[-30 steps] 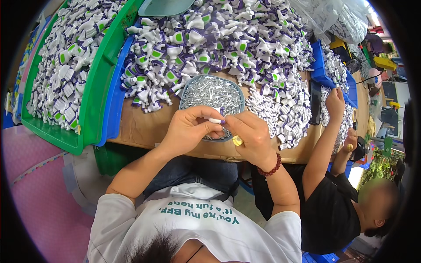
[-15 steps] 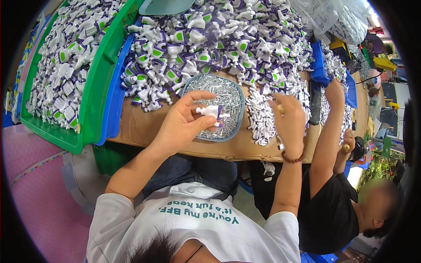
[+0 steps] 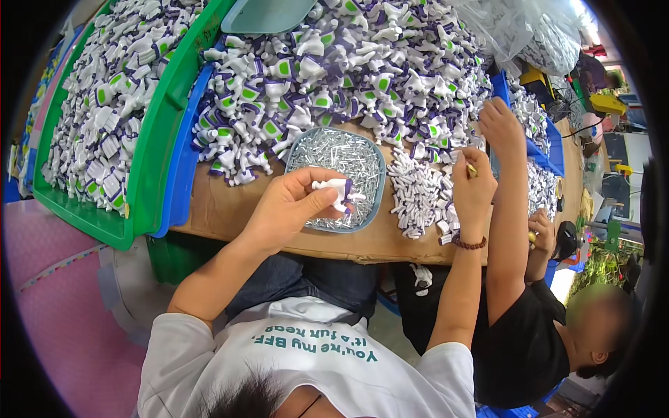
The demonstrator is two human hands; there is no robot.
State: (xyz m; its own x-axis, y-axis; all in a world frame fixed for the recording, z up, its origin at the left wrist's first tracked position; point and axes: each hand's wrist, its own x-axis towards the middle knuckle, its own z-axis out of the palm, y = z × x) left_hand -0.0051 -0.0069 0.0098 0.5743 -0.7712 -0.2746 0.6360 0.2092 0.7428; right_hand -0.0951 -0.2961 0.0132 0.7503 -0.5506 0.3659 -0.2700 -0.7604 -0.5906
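Note:
My left hand (image 3: 289, 207) pinches a white and purple toy figure part (image 3: 330, 185) between thumb and fingers. It is held above the near left part of a grey-blue tray (image 3: 380, 202) full of small silvery metal pins (image 3: 341, 152). My right hand (image 3: 475, 189) is closed around a small yellowish-brown tool (image 3: 472, 169), of which just a rounded end shows. That hand is over the right edge of a heap of small white pieces (image 3: 414, 195), and its fingertips are partly hidden.
A large heap of white, purple and green toy bodies (image 3: 362, 70) covers the far table. At left, a green crate (image 3: 157, 139) holds more, beside a blue bin (image 3: 182, 160). A co-worker's arm (image 3: 507, 209) reaches across close on my right. Plastic bags (image 3: 543, 35) lie far right.
My right hand has shifted right with the yellowish-brown tool. My left hand has come slightly nearer with the toy part. The co-worker's reaching hand has moved left and farther over the table.

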